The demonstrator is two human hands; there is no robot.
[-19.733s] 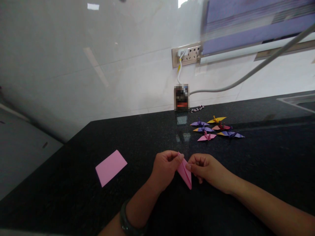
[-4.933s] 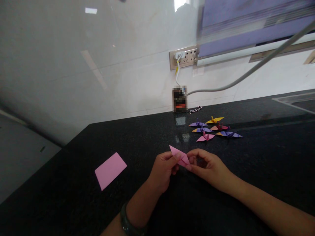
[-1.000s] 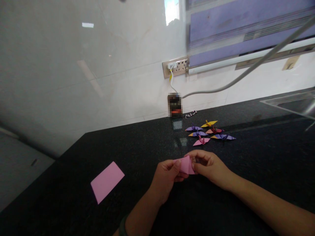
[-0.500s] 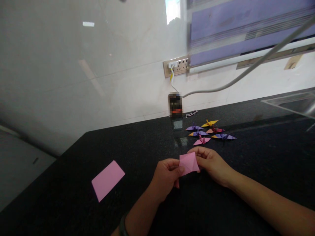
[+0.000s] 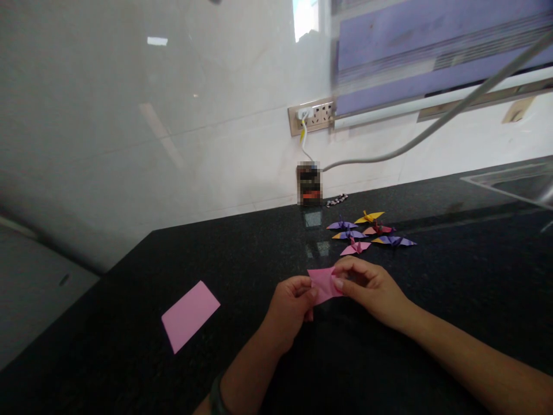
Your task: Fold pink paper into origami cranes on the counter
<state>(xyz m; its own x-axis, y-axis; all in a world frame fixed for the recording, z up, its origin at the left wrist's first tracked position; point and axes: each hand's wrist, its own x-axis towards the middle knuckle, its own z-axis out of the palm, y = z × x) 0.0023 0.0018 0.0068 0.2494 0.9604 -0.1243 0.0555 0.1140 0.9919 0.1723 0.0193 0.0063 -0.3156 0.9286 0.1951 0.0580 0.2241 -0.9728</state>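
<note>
Both my hands hold a small folded pink paper piece (image 5: 322,283) just above the black countertop (image 5: 389,346). My left hand (image 5: 290,308) pinches its left edge between thumb and fingers. My right hand (image 5: 367,288) pinches its right side, fingers curled over the top. A flat pink paper sheet (image 5: 190,314) lies on the counter to the left of my hands. Several folded paper cranes (image 5: 367,233) in purple, yellow, red and pink sit in a cluster behind my right hand.
A white tiled wall rises behind the counter, with a socket strip (image 5: 311,114) and a plugged-in cable. A small dark device (image 5: 309,184) leans against the wall, a beaded item (image 5: 337,200) beside it. A grey hose (image 5: 432,124) runs along the wall. A sink edge (image 5: 510,183) shows far right.
The pink piece has been turned and pressed flatter between my hands; the right fingers now curl over its right side. The view is nearly unchanged.
</note>
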